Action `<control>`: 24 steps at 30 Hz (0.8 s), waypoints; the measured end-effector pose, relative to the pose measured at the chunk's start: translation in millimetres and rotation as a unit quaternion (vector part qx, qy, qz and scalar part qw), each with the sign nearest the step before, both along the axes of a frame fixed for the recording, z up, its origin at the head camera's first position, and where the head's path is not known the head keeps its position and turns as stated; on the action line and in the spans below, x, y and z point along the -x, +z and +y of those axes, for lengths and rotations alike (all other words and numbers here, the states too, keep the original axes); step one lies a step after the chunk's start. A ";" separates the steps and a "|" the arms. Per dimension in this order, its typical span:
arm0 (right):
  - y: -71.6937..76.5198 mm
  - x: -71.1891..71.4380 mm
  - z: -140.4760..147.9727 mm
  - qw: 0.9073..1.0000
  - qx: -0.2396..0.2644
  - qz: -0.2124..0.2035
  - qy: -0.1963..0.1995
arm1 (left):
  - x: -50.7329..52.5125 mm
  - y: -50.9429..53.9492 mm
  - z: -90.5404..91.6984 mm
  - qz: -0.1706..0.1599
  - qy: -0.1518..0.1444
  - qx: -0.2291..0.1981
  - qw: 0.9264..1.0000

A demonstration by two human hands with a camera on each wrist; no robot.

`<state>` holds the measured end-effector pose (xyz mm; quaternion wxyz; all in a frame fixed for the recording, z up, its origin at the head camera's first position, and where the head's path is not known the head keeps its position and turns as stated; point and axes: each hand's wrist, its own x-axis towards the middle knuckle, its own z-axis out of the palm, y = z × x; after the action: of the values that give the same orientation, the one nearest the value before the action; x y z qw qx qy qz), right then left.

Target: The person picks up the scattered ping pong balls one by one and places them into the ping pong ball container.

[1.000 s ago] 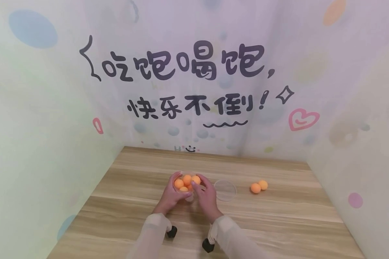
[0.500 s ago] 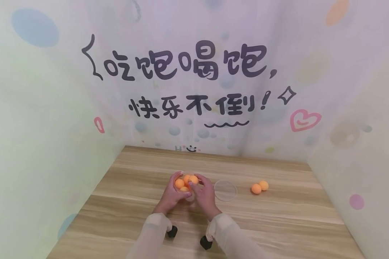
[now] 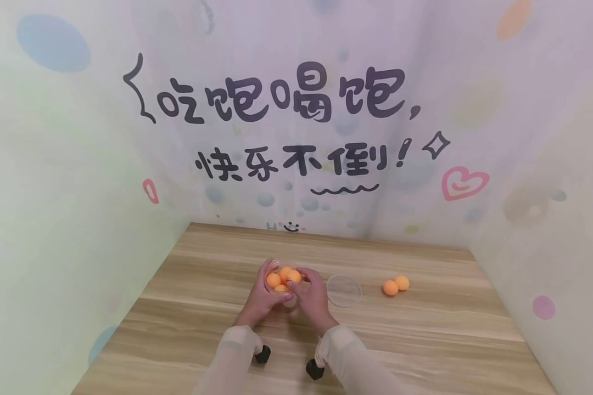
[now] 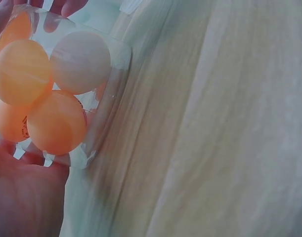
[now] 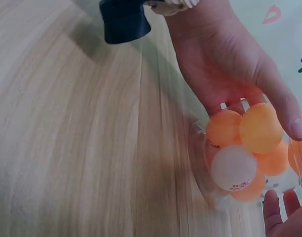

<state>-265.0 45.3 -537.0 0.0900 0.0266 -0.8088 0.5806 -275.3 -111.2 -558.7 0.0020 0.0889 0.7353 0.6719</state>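
A clear plastic container (image 4: 122, 64) holds several orange ping-pong balls (image 3: 274, 280) and a white ping-pong ball (image 5: 234, 168), which shows through the wall in both wrist views. My left hand (image 3: 258, 299) grips the container's left side, with its thumb along the near rim. My right hand (image 3: 312, 296) holds the right side, fingers curled round the wall, thumb resting on an orange ball at the opening. The container looks tilted, its opening toward the head camera. Both hands hide much of its wall in the head view.
Right of the hands, a clear round lid (image 3: 343, 291) lies flat on the wooden table (image 3: 425, 340). Two loose orange ping-pong balls (image 3: 390, 288) sit together farther right. Printed fabric walls (image 3: 296, 203) enclose the table at the back and sides.
My right thumb has shifted slightly left over the ball at the opening, and that ball has moved a little left and nearer. The container, lid and loose balls stay in place.
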 end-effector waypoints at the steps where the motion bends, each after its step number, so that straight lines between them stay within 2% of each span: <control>1: -0.2 0.1 0.8 1.000 -0.003 0.000 0.003 | -2.2 4.3 -0.1 -0.001 -0.002 0.001 1.000; 4: -0.7 0.4 2.4 1.000 -0.007 -0.004 0.007 | -7.7 17.0 -0.5 -0.012 -0.012 0.011 1.000; 6: -1.1 0.1 3.1 1.000 -0.008 -0.005 0.009 | -8.7 19.7 -1.2 -0.013 -0.020 0.021 0.999; 14: -2.1 0.1 2.4 1.000 -0.011 -0.002 0.008 | 6.6 0.1 -4.1 -0.011 -0.016 0.034 0.999; 24: -1.1 -0.5 2.4 1.000 -0.005 -0.003 0.003 | 7.2 1.9 -3.0 -0.018 -0.014 0.025 0.999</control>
<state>-264.5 47.7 -538.2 0.0858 0.0283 -0.8117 0.5770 -282.5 -114.2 -556.8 0.0267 0.0873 0.7505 0.6546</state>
